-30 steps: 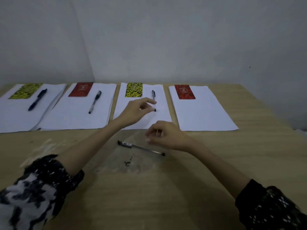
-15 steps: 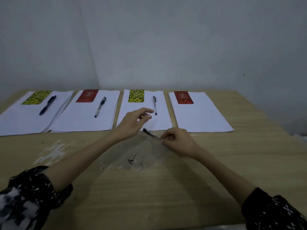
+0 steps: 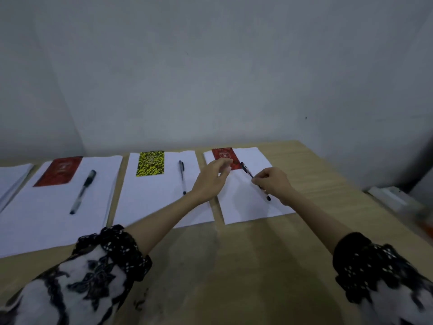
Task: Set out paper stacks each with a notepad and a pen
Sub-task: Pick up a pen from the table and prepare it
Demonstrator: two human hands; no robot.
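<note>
Several white paper stacks lie in a row on the wooden table. The rightmost stack (image 3: 248, 207) carries a red notepad (image 3: 222, 154) at its top left. My right hand (image 3: 273, 182) is shut on a black pen (image 3: 248, 171), held low over this stack just right of the notepad. My left hand (image 3: 210, 180) hovers open over the stack's left edge, fingers near the red notepad. The middle stack (image 3: 154, 202) has a yellow-black notepad (image 3: 150, 163) and a pen (image 3: 182, 177). The stack to its left (image 3: 46, 219) has a red notepad (image 3: 58, 171) and a pen (image 3: 83, 191).
The edge of another paper stack (image 3: 11, 179) shows at the far left. The wooden table (image 3: 234, 277) meets a grey wall behind. Blurred white and orange objects (image 3: 398, 202) sit off the table's right edge.
My right hand picked the pen up from the table in front of me and carried it over the rightmost stack. My left hand moved right from the middle stack toward the red notepad.
</note>
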